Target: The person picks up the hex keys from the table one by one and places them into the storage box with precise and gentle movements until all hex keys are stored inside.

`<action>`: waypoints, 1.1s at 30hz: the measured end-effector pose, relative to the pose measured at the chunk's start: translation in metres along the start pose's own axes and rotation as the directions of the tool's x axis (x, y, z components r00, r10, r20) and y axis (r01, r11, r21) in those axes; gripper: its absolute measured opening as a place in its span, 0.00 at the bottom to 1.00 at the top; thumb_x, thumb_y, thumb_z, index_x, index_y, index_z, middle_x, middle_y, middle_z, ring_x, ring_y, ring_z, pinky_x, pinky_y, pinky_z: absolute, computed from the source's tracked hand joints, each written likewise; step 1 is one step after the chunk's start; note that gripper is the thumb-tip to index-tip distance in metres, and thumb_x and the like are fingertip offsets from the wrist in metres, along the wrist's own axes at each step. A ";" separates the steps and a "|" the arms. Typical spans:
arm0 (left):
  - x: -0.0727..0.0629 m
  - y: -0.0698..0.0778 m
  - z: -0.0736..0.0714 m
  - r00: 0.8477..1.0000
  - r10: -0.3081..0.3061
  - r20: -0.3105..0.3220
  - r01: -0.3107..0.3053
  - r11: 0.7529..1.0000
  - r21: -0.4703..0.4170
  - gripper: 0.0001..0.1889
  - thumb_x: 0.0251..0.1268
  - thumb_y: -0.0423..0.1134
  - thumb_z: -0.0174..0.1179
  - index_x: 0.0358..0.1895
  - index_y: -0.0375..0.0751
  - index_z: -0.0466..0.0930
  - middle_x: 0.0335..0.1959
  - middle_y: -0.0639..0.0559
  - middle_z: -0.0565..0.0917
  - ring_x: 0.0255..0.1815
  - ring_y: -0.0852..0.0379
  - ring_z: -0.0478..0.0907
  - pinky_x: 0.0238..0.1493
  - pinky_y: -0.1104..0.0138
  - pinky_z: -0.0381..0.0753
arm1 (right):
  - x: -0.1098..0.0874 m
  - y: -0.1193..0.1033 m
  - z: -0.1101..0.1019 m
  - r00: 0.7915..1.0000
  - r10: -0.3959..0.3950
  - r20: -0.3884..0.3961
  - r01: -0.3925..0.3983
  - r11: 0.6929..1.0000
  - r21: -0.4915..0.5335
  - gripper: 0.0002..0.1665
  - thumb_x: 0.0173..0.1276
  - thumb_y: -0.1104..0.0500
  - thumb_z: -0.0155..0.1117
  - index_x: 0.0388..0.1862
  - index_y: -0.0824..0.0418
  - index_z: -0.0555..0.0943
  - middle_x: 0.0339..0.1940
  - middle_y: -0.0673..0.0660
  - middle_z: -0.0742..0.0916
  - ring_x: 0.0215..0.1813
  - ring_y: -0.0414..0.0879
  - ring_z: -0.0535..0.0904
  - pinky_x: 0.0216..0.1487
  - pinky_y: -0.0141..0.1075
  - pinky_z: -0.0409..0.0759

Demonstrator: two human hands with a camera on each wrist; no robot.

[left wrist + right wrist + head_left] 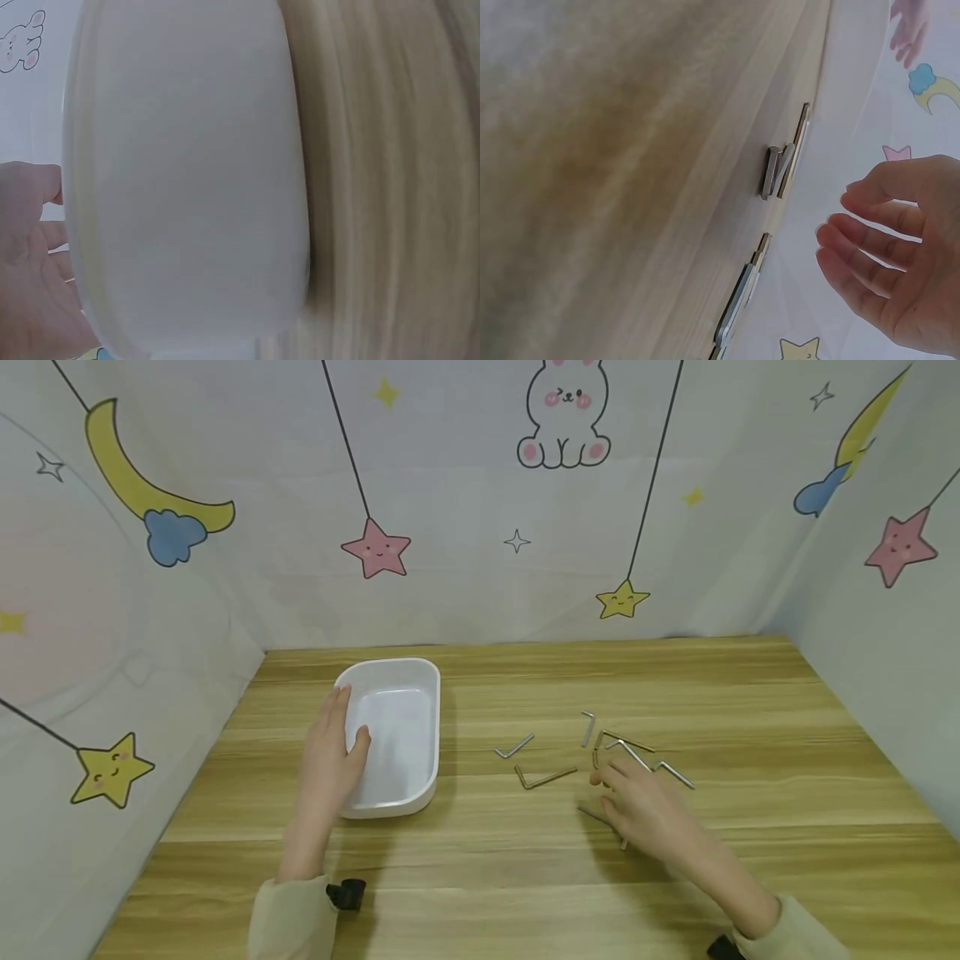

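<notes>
A white rectangular container with rounded corners stands on the left of the table. My left hand rests at its left rim, fingers extended along the edge and thumb over the inside. The container's outer wall fills much of the left wrist view. Several L-shaped hex keys lie to the right, among them a bronze one and a small silver one. Over this group hovers my right hand, its fingers loosely bent and holding nothing. A dark hex key lies partly beneath its thumb side.
Another silver hex key lies between the container and the bronze one. One more silver key lies just beyond the right hand. A printed cloth hangs behind the wooden table and along both sides.
</notes>
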State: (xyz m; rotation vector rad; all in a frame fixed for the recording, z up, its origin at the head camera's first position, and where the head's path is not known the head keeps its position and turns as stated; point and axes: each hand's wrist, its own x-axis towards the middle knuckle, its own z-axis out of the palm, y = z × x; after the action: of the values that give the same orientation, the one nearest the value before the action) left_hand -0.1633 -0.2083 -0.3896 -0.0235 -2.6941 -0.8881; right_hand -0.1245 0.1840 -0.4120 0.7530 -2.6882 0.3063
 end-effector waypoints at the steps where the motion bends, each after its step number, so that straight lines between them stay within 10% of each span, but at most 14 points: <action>1: 0.000 -0.001 -0.001 1.000 -0.010 0.000 0.010 1.000 -0.001 0.32 0.69 0.36 0.49 0.75 0.35 0.52 0.75 0.32 0.56 0.73 0.30 0.56 0.70 0.39 0.56 | -0.001 -0.001 0.000 1.000 0.009 0.017 -0.009 1.000 0.006 0.16 0.50 0.63 0.74 0.39 0.55 0.83 0.36 0.48 0.82 0.23 0.34 0.69 0.17 0.24 0.59; 33: 0.001 -0.018 -0.009 0.971 -0.214 0.109 0.212 0.977 0.034 0.30 0.64 0.27 0.40 0.72 0.33 0.59 0.73 0.29 0.57 0.73 0.30 0.55 0.68 0.37 0.59 | -0.008 -0.011 0.014 0.982 -0.015 0.187 0.018 1.000 -0.012 0.13 0.52 0.66 0.69 0.31 0.53 0.75 0.27 0.44 0.75 0.27 0.37 0.67 0.19 0.26 0.59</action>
State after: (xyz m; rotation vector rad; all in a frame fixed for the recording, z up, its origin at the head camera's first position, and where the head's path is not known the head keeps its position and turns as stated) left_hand -0.1635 -0.2287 -0.3928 0.2322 -2.8508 -0.9436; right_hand -0.1156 0.1749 -0.4264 0.8378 -2.8545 0.2222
